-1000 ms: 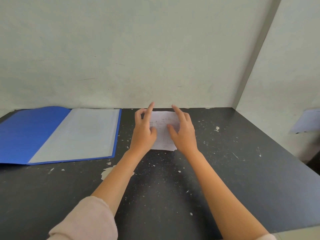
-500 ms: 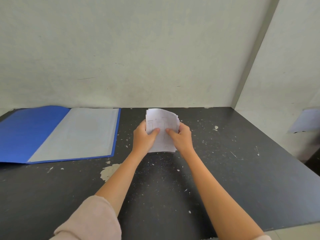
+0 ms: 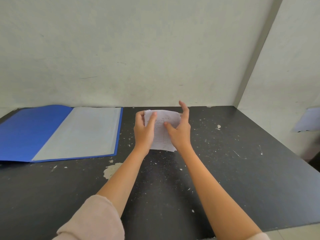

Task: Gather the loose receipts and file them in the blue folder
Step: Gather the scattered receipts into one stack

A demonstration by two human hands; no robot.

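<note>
A small stack of white printed receipts (image 3: 161, 134) stands upright on its lower edge on the black table (image 3: 242, 170), near the back wall. My left hand (image 3: 144, 133) grips the stack's left edge, thumb across the front. My right hand (image 3: 180, 130) touches the right edge with its thumb on the front and its fingers spread, the index finger pointing up. The blue folder (image 3: 26, 132) lies open flat to the left of the hands, its clear sleeve pages (image 3: 81, 132) facing up.
A pale wall rises right behind the table, and a side wall closes the right. A sheet of paper (image 3: 308, 119) hangs on that right wall. The tabletop carries white paint chips and a worn patch (image 3: 111, 169) near my left forearm.
The receipts were lying flat under both hands; both hands gathered them and stood them upright. Since then my right hand's fingers have spread off the stack's right edge.
</note>
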